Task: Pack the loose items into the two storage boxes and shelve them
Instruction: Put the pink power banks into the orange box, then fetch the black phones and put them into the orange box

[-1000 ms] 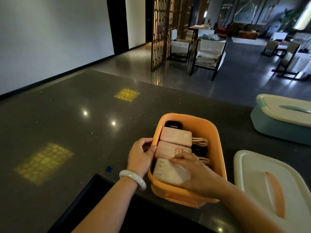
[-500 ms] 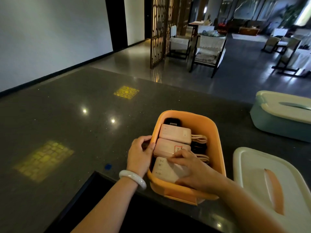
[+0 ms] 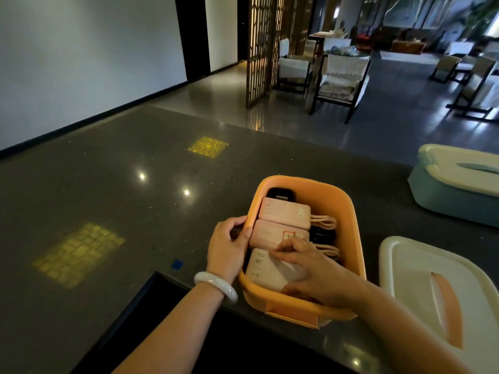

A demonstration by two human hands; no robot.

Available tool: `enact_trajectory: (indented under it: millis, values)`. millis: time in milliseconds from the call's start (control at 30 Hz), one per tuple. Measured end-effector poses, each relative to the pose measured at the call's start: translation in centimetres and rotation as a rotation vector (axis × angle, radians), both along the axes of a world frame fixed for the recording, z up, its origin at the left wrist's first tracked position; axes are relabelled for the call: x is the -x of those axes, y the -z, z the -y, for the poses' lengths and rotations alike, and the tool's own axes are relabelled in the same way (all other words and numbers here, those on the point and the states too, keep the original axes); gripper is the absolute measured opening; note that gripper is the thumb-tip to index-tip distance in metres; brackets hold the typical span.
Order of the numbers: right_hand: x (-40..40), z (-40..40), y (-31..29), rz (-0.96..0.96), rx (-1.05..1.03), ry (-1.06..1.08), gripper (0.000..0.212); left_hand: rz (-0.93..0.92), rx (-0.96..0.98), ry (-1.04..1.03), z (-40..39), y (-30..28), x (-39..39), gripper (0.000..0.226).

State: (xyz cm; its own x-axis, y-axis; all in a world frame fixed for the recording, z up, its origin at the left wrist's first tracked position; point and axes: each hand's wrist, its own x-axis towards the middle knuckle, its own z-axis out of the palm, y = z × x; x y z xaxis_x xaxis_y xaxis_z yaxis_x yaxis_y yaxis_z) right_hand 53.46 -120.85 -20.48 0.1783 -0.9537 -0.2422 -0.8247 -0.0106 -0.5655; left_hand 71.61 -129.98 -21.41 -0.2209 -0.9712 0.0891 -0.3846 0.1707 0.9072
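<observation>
An orange storage box [image 3: 348,211] stands open on the dark counter [image 3: 108,198]. Inside lie two pink power banks [image 3: 283,210] [image 3: 270,233] with looped cords, a white power bank [image 3: 263,271] nearest me and a black item [image 3: 280,194] at the far end. My left hand [image 3: 226,247] grips the box's left rim, thumb over the edge. Reaching inside the box, my right hand [image 3: 318,276] curls its fingertips over the far edge of the white power bank. The box's white lid [image 3: 421,268] with an orange handle lies to the right.
A teal storage box [image 3: 453,201] with its white lid on sits at the far right of the counter. A small blue mark [image 3: 177,264] is left of my wrist. A dark recess [image 3: 162,319] opens at the near edge. Chairs and a wooden screen stand beyond.
My right hand went from lying flat on the white power bank to curling its fingers at that bank's far edge. The left hand stayed on the rim.
</observation>
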Motion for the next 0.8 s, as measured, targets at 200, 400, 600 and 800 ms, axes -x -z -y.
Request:
enact_trajectory:
  millis: [200,400,600,800]
  values:
    - [-1.1,1.9,-2.6,0.003,0.064,0.087,0.055,0.103,0.005,0.073,0.8,-0.7,-0.7,0.024]
    - [-5.7,8.3,-5.8,-0.199,0.312,-0.044,0.051,0.328,0.142,0.035,2.5,-2.3,-5.9,0.034]
    - [-15.9,14.9,-6.0,-0.262,0.283,-0.389,0.054,0.8,0.224,-0.168,2.5,-3.2,-16.1,0.042]
    - [-30.6,16.9,-5.4,-0.285,0.281,-0.73,0.057,0.988,0.043,-0.503,-2.8,-3.0,-28.9,0.046]
